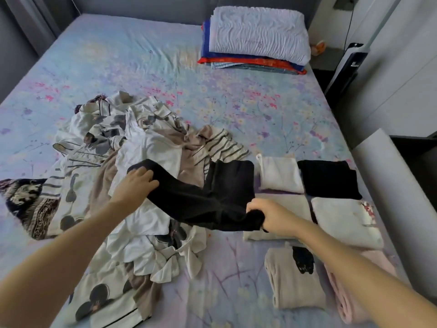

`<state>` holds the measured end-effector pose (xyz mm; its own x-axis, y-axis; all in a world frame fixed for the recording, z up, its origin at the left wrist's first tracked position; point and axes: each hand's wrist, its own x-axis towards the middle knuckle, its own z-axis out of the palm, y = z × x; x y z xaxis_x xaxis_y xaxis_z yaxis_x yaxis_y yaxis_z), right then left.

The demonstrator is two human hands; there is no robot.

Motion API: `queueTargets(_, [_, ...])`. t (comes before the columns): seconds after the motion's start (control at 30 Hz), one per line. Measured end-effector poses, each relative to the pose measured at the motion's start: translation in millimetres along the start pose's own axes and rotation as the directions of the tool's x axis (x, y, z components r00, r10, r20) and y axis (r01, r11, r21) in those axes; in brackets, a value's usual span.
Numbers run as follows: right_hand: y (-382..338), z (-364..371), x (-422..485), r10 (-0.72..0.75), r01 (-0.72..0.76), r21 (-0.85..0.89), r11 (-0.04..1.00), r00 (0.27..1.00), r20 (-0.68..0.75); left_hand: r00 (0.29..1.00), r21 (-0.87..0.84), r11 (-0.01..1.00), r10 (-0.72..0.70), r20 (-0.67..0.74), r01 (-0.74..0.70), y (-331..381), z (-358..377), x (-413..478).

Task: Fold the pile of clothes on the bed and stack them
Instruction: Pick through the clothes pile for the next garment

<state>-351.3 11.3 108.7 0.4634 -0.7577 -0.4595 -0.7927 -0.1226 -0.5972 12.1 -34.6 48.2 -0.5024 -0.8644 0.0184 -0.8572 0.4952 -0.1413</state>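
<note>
A black garment [212, 197] hangs stretched between my two hands above the bed. My left hand [136, 185] grips one end of it over the pile. My right hand [267, 215] grips the other end, bunched in its fist. The unfolded pile [132, 147] of white, beige, striped and flower-print clothes lies on the left and middle of the floral bed sheet [236, 102]. Folded pieces lie in rows to the right: a white one [280, 174], a black one [328, 178], a cream one [345, 223], a beige one with a black print [293, 278] and a pink one [350, 297].
A pillow [260, 31] rests on folded red and blue blankets [250, 63] at the bed's far right corner. A dark patterned cloth [30, 204] lies at the left edge. A white padded bench [390, 176] and a white device [345, 67] stand right of the bed.
</note>
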Motion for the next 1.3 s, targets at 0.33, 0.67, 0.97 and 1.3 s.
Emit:
queueTargets(0.33, [45.3, 144.7, 61.1, 0.233, -0.184, -0.146, 0.972, 0.844, 0.484, 0.696, -0.298, 0.681, -0.432, 0.574, 0.669, 40.7, 129.3, -108.3])
queueTargets(0.67, [-35.2, 147.5, 173.8, 0.138, -0.168, 0.256, 0.952, 0.981, 0.133, 0.127, -0.304, -0.833, -0.276, 0.953, 0.463, 2.1, 132.6, -77.2])
queueTargets(0.97, [-113.9, 151.7, 290.8, 0.165, -0.185, 0.333, 0.925, 0.982, 0.089, 0.343, -0.222, -0.879, -0.073, 0.937, 0.421, -30.0, 125.6, -69.2])
queueTargets(1.3, [-134.7, 123.9, 301.8, 0.083, -0.101, 0.587, 0.803, 0.995, 0.057, 0.772, 0.096, -0.991, -0.012, 0.635, -0.094, -57.1, 98.1, -33.3])
